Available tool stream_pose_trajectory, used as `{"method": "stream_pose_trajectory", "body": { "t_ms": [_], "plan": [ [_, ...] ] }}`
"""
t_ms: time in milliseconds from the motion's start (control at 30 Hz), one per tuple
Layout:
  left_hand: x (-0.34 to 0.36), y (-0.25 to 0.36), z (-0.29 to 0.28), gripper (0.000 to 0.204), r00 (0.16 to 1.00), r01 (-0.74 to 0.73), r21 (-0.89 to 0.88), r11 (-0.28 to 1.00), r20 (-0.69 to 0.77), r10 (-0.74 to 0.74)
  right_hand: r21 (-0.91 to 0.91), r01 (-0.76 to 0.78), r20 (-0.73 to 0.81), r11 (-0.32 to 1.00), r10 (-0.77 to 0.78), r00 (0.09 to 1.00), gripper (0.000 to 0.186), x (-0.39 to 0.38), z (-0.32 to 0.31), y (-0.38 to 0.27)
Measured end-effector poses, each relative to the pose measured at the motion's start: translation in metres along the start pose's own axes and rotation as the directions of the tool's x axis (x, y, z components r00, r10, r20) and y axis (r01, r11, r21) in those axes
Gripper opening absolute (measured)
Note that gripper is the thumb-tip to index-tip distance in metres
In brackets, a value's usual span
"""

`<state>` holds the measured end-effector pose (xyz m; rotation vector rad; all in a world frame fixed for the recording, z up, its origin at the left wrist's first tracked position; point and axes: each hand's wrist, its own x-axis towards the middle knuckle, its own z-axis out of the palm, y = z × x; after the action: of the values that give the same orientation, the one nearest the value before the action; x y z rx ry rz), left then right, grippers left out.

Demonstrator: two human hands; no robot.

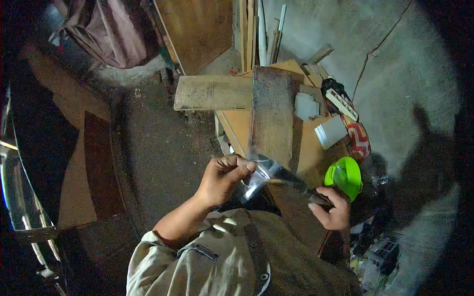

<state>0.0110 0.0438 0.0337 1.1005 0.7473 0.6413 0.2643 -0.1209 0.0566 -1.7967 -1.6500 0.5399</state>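
Observation:
My left hand [224, 178] is closed in a pinch, thumb against fingers, at the edge of a shiny, see-through piece [265, 170] that looks like clear plastic film. Light glints off it, and it is partly blurred. My right hand [333, 209] wraps round the end of a long dark tool [296, 181], which slants up and left to the shiny piece. Its exact kind is not clear, nor is whether the two are joined. Just beyond both hands lies a worn wooden plank [271, 113], pointing away from me.
Another board [212, 92] lies crosswise at the plank's left. On the right are a bright green bowl-like container [344, 178], a white-grey stack of sheets [331, 132], a white power strip [342, 105] and a red patterned cloth [359, 139]. Wood strips [249, 37] lean at the back.

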Motion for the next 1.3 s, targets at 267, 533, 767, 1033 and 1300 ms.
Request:
{"method": "stream_pose_trajectory", "body": {
  "t_ms": [267, 533, 767, 1033, 1300],
  "plan": [
    [0.002, -0.001, -0.005, 0.027, 0.999, -0.028, -0.027, 0.999, -0.026, 0.028, 0.037, -0.068, -0.111, 0.997, 0.072, 0.991, 0.036, -0.012, -0.019, 0.000],
    [0.007, 0.001, -0.001, 0.022, 0.993, -0.087, -0.115, 0.990, -0.093, 0.076, 0.063, -0.144, 0.070, 0.987, 0.140, 0.988, 0.039, -0.024, -0.035, 0.003],
    [0.004, 0.007, -0.005, 0.027, 0.996, -0.083, -0.079, 0.993, -0.049, 0.079, -0.043, -0.081, 0.075, 0.996, 0.084, 0.994, 0.039, -0.015, -0.035, -0.007],
    [0.003, 0.006, -0.004, 0.029, 0.998, -0.019, -0.123, 0.992, -0.058, 0.012, -0.087, -0.001, 0.025, 0.996, 0.003, 1.000, 0.038, -0.014, -0.026, -0.004],
    [0.003, 0.004, -0.012, 0.029, 0.995, -0.089, -0.095, 0.992, -0.055, 0.084, -0.090, -0.017, 0.077, 0.996, 0.024, 0.997, 0.039, -0.008, -0.029, -0.012]
  ]
}}
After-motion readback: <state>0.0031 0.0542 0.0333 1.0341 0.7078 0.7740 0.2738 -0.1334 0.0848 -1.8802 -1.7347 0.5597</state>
